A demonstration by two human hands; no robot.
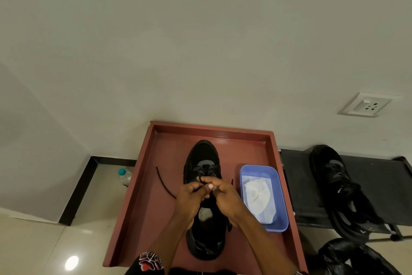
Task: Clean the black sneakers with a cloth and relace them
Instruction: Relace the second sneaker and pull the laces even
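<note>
Here, both hands at work over the black sneaker [204,199], set in a reddish-brown tray [142,185] with toe at 12 o'clock and heel at 6, long axis straight away from the body. Left hand [189,196] and right hand [225,198] meeting above the eyelet rows at mid-shoe, each grip clenched in a pinch on the black lace [163,182]; a small loop of it showing just above the fingertips. Loose lace tail trailing off to 9 o'clock, curving across the tray floor, free end towards 11. Neither hand clearly nearer: both sit right on the lacing, with the next eyelets probably on the 6 o'clock side, under the palms.

At 3 o'clock, just beside the shoe, a blue plastic tub [282,196] holding a crumpled white cloth [259,199]. Farther out at 3, well apart, the second black sneaker [341,188] on a dark low rack [298,185], apparently laced. Plastic bottle [124,176] on the floor at 9.

Hidden: the tongue, the upper eyelets and the right-hand lace end, all covered by the hands; which eyelet is being threaded cannot be made out. Likely mid-relacing, cleaning seemingly finished
</note>
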